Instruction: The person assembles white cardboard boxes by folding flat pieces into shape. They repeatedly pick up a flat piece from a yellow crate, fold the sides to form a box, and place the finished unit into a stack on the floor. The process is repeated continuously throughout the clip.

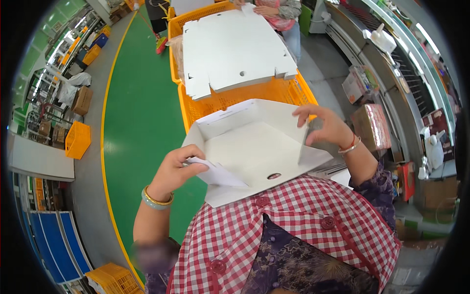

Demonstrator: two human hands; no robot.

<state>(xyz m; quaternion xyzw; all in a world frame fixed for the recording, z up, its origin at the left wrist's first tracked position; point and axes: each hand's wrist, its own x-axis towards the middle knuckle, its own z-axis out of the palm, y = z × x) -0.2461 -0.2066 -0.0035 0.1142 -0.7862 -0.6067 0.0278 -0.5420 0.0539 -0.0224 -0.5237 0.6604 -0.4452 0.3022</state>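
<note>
A packing factory floor, shown by the glossy green painted aisle (142,112) edged in yellow, orange plastic mesh crates (77,139) at left and ahead, flat white die-cut cardboard blanks (235,49) stacked far, and a grey roller conveyor (406,63) at right.

Two hands, left hand (172,169) and right hand (325,126), on one half-folded white carton (254,147). One stack of flat white carton blanks (235,49) on one large orange crate (274,93). Two more orange crates: one at far left (77,139), one at bottom left (113,278). One co-worker (279,11) beyond.
</note>
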